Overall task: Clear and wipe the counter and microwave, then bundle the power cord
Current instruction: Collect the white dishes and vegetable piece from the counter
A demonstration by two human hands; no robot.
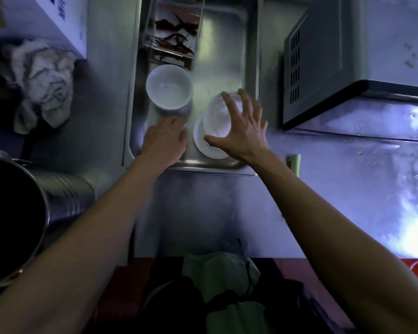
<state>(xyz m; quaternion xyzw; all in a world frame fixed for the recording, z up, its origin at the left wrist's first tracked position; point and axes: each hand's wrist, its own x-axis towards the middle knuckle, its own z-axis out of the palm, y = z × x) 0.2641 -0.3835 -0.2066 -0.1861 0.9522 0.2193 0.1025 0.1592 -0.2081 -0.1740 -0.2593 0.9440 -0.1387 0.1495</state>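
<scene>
- While both hands work over the metal tray (249,44), clearing looks the step in hand; wiping not begun.
- Right hand (241,126): fingers spread, arched over clear cup (216,119) on white lid (204,147); grip uncertain.
- Left hand (165,143): fingers hidden, reaching the bowl (169,86) just beyond.
- Next: lift the dishes clear of the counter (348,177).
- Count: one bowl, one cup, one microwave (336,56), one rag (41,85).

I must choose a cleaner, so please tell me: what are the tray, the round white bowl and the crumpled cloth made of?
Rectangular metal tray: seemingly stainless steel, brushed, dull reflections. Round white bowl: likely glazed ceramic, smooth, glossy; possibly melamine. Crumpled pale cloth: soft woven fabric, wrinkled, matte.
</scene>
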